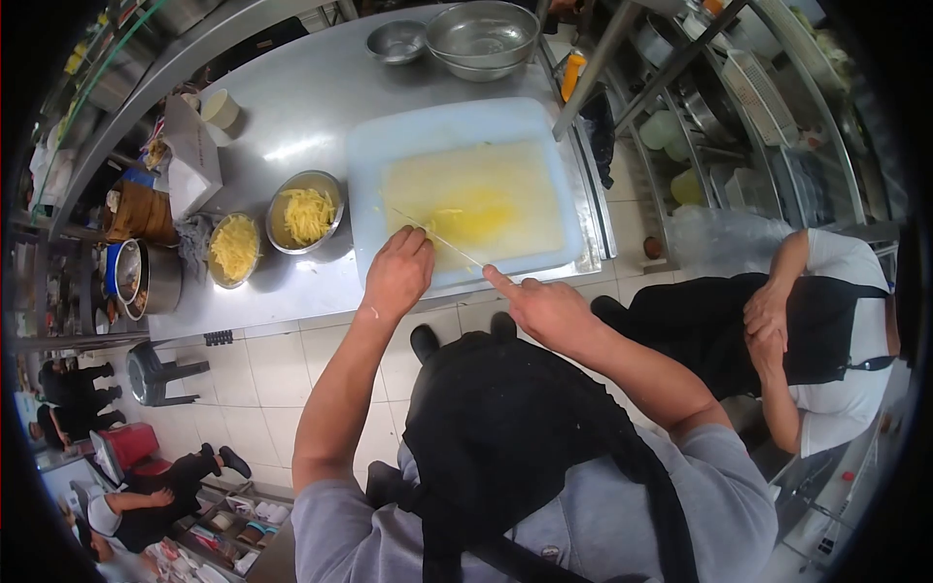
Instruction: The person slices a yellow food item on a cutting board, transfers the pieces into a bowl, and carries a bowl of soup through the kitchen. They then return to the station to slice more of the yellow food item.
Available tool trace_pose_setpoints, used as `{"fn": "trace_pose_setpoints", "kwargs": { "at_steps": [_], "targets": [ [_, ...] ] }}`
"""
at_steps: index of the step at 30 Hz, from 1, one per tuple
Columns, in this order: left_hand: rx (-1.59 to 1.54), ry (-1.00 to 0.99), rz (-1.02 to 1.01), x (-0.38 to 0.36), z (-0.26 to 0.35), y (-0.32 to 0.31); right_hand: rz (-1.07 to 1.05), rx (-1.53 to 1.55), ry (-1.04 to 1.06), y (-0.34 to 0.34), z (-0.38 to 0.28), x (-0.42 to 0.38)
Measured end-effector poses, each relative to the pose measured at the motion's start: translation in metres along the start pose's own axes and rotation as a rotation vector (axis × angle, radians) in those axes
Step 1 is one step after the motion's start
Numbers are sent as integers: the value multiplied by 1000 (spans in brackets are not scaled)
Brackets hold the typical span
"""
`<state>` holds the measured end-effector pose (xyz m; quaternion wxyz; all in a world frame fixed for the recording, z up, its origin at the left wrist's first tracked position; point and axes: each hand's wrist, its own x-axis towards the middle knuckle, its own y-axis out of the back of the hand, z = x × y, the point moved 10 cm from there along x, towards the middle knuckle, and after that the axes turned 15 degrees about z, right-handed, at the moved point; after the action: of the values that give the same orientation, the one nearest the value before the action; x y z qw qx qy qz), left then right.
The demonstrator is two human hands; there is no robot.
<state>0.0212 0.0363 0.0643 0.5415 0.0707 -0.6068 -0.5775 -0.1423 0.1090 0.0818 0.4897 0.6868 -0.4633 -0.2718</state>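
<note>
My right hand (549,311) is closed around the handle end of a knife (447,241), its index finger stretched along the top. The thin blade slants up and left over the white cutting board (530,121). Beside the blade, near its tip, my left hand (399,270) rests at the board's near edge with fingers curled down together; what is under them is hidden. A few yellow shreds (449,212) lie on the board just beyond the blade, in a wet yellow patch. Left of the board stand two metal bowls of yellow shreds (308,216), (234,249).
Metal bowls (483,39) stand at the table's far side. A cardboard box (192,155) and a paper cup (221,109) are at the left, with a metal pot (146,277) beyond the bowls. A person in a black apron (826,330) stands close on my right, hands together.
</note>
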Motion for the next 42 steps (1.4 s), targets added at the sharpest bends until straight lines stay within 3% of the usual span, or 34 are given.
{"fn": "trace_pose_setpoints", "kwargs": {
  "at_steps": [7, 9, 12, 25, 27, 31, 42],
  "targets": [
    [19, -19, 59, 1, 3, 6, -14, 15, 0, -8, 3, 3],
    [12, 54, -39, -2, -2, -2, -138, 21, -66, -20, 10, 3],
    [5, 25, 47, -1, 2, 4, -90, 21, -47, -13, 5, 5],
    [31, 95, 11, -16, -4, -2, -81, 58, -53, -17, 1, 12],
    [48, 73, 39, -17, -3, -1, -162, 33, -84, -26, 5, 13],
    [39, 87, 7, -21, -6, -2, -84, 59, -35, -23, 2, 15],
    [-14, 110, 95, -18, -11, 2, -119, 115, -53, -22, 1, 23]
  ]
}}
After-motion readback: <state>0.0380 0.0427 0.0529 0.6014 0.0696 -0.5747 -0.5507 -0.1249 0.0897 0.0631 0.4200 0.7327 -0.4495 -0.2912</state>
